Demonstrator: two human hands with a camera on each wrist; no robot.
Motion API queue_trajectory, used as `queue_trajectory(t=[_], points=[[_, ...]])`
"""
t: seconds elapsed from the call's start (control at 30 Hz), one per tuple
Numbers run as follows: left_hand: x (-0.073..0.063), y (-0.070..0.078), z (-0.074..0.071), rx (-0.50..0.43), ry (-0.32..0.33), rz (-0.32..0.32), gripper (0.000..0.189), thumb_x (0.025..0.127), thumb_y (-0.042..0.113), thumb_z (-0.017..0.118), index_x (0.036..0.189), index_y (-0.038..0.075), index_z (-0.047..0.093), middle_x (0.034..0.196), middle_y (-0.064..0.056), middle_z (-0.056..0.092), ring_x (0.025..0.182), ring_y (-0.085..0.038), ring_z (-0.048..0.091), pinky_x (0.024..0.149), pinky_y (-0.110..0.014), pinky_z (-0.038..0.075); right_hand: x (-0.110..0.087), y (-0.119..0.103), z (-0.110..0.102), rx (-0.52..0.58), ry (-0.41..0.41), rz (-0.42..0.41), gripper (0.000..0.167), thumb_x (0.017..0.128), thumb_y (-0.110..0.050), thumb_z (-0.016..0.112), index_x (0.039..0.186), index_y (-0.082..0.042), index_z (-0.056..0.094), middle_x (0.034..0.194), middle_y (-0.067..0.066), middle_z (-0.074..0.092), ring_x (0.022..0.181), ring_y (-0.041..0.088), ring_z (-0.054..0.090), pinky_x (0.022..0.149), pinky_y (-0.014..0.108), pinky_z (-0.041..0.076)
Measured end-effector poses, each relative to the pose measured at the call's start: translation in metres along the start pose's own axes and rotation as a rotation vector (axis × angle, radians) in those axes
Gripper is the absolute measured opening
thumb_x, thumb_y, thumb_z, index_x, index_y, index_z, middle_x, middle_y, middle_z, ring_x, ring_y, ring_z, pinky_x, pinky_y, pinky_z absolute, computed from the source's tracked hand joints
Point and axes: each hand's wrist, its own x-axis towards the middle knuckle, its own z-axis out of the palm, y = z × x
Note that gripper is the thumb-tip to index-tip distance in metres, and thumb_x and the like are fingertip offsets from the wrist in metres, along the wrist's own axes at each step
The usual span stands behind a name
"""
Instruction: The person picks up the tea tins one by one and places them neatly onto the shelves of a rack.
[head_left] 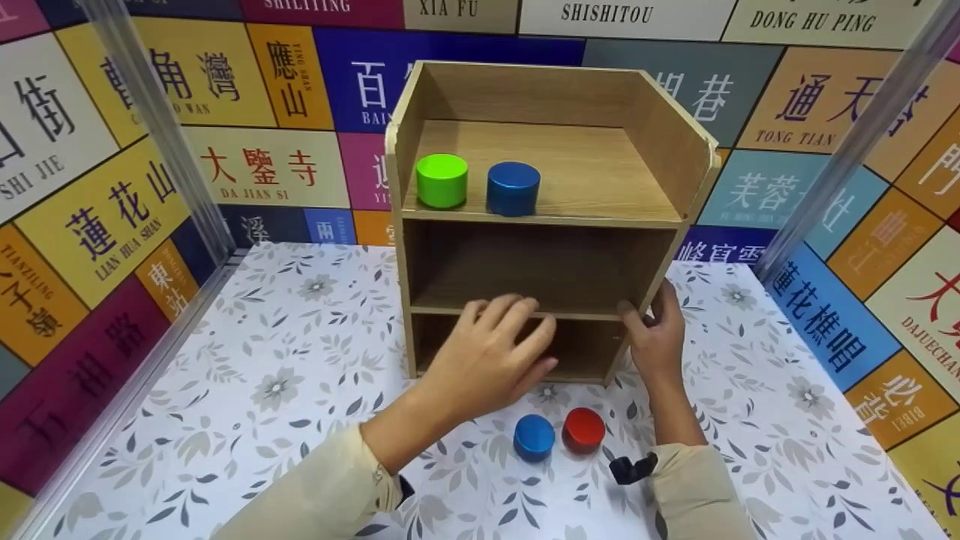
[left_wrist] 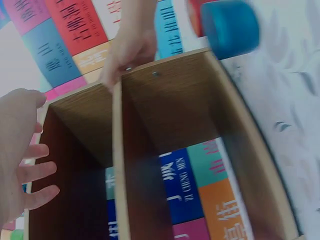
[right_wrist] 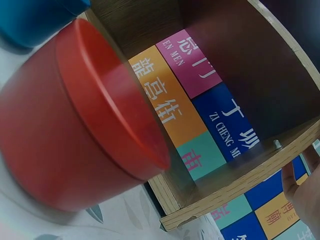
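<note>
A small wooden shelf (head_left: 592, 169) with three levels stands on the table. My right hand (head_left: 661, 341) grips its right side panel, thumb on the front edge and the other fingers round the outer side. My left hand (head_left: 491, 356) is in front of the middle board (head_left: 581, 315) with its fingers spread and holding nothing. On the top level sit a green round tin (head_left: 442, 181) and a dark blue round tin (head_left: 513, 189). A blue tin (head_left: 534, 438) and a red tin (head_left: 583, 430) are on the table between my forearms; the red one looms large (right_wrist: 65, 130) in the right wrist view.
A white cloth with grey leaves (head_left: 300, 337) covers the table. A black strap piece (head_left: 632, 469) shows by my right sleeve. Colourful panels with lettering (head_left: 262, 169) stand behind, and clear posts (head_left: 169, 135) rise at both sides.
</note>
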Motion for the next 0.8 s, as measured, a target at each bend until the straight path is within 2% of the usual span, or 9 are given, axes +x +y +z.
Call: queue_trajectory(t=[0.23,0.37,0.53,0.8], points=[[-0.018,0.013,0.019,-0.001,-0.049,0.121,0.038,0.103,0.047,0.047,0.125,0.020,0.063,0.124,-0.006,0.063,0.108,-0.025,0.062,0.081,-0.043,0.053,0.000,0.002,0.001,0.007,0.018,0.012,0.057,0.089,0.004,0.064,0.144,0.000,0.050,0.129,-0.003,0.061,0.119,0.013,0.060,0.089,0.019,0.054],[-0.030,0.019,0.029,0.026,-0.079,0.174,0.037,0.100,0.049,0.052,0.122,0.022,0.064,0.122,-0.004,0.063,0.103,-0.023,0.062,0.078,-0.041,0.053,0.000,0.001,0.000,0.007,0.018,0.000,0.057,0.089,0.002,0.065,0.144,-0.003,0.052,0.129,-0.002,0.061,0.121,0.014,0.060,0.091,0.019,0.054],[-0.045,0.024,0.039,0.036,-0.133,0.199,0.038,0.099,0.052,0.055,0.123,0.025,0.063,0.122,-0.003,0.061,0.101,-0.022,0.062,0.079,-0.041,0.051,-0.001,0.001,-0.001,0.000,0.003,-0.010,0.056,0.091,-0.002,0.067,0.145,-0.008,0.053,0.133,-0.002,0.060,0.125,0.015,0.058,0.095,0.020,0.053],[-0.057,0.031,0.045,0.015,-0.236,0.217,0.042,0.101,0.055,0.049,0.131,0.027,0.060,0.127,-0.002,0.059,0.106,-0.022,0.063,0.083,-0.043,0.053,0.000,0.002,-0.002,-0.011,-0.007,-0.014,0.055,0.091,-0.004,0.067,0.144,-0.009,0.053,0.133,-0.002,0.060,0.126,0.016,0.057,0.096,0.021,0.052]])
